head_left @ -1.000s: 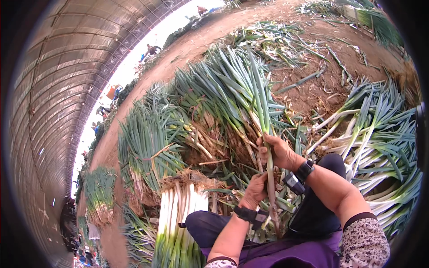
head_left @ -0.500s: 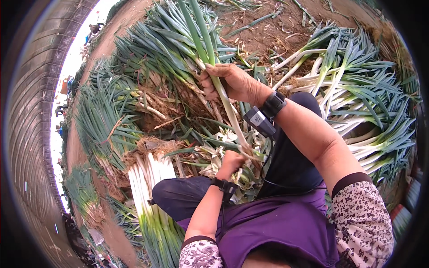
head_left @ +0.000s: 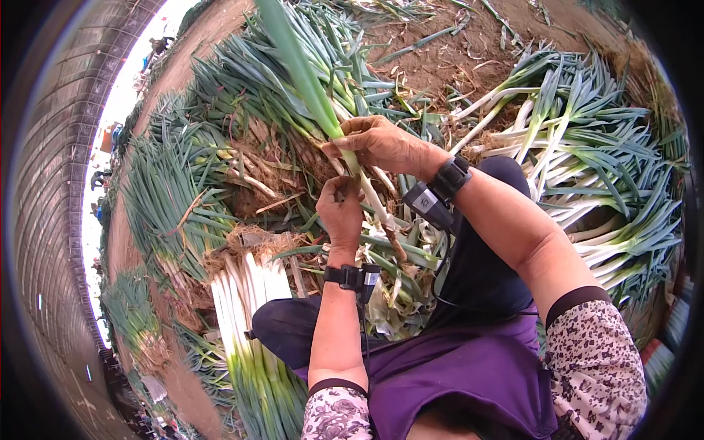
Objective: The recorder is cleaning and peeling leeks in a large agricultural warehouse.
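Observation:
A single long green onion slants across the middle, its green leaves toward the top and its root end pointing down at the leaf litter. My right hand is closed around it where white turns to green. Just below, my left hand has its fingers pinched at the stalk's pale part, seemingly on its outer layer; the fingertips are partly hidden. Peeled leaves and skins lie between my knees under the root end.
Trimmed white-stalked green onions lie beside my left knee. Untrimmed bundles with soil on the roots spread ahead and to the left. Another pile of cleaned green onions is on the right. Bare soil shows at the far side.
My left hand has moved up from the root end to the stalk just under my right hand. The green onion's leaves have tilted left, and my right hand has lowered slightly.

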Tool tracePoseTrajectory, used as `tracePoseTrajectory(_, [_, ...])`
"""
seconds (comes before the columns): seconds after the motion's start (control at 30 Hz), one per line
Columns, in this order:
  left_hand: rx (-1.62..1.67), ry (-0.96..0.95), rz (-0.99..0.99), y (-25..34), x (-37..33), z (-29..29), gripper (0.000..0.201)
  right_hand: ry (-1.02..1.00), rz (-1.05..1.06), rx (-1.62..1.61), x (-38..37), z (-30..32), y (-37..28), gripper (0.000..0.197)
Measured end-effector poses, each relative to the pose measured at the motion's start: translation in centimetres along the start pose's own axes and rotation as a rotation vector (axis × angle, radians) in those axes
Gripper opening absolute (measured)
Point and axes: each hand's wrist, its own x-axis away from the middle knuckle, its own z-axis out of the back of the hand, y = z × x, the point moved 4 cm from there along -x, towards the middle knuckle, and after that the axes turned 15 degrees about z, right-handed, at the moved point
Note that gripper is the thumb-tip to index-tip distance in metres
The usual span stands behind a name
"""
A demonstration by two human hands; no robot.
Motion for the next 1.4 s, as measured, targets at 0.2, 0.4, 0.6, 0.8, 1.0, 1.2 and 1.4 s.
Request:
tracePoseTrajectory(0.2, [0.066, -0.109, 0.004, 1.5, -0.6, 0.5, 0.021, -0.065, -0.079, 0.02, 0.0, 0.0, 0.1, 0.016])
tracePoseTrajectory(0.4, [-0.252, 0.082, -0.1, 3.6, 0.1, 0.4, 0.018, -0.039, -0.051, 0.21, 0.0, -0.4, -0.8, 0.012])
tracePoseTrajectory(0.6, [-0.281, 0.114, -0.134, 3.9, 0.4, 0.9, 0.017, -0.018, -0.028, 0.212, -0.7, -0.4, 0.6, 0.012])
tracePoseTrajectory(0.8, [0.165, 0.138, 0.059, 0.5, -0.3, 1.0, 0.02, -0.168, 0.129, 0.394, -1.0, -0.9, 1.2, 0.015])
tracePoseTrajectory(1.0, [0.176, 0.048, 0.095, -0.7, -0.6, 0.8, 0.018, -0.073, 0.094, 0.308, -0.7, -1.2, 0.4, 0.021])
tracePoseTrajectory(1.2, [0.306, 0.025, 0.182, -1.9, -0.8, 0.4, 0.015, -0.086, 0.142, 0.36, -0.7, -1.4, -0.7, 0.021])
tracePoseTrajectory(1.4, [1.098, -0.137, 0.683, -6.8, -2.3, 0.5, 0.016, 0.043, 0.133, 0.081, -0.8, -1.3, 0.3, 0.02])
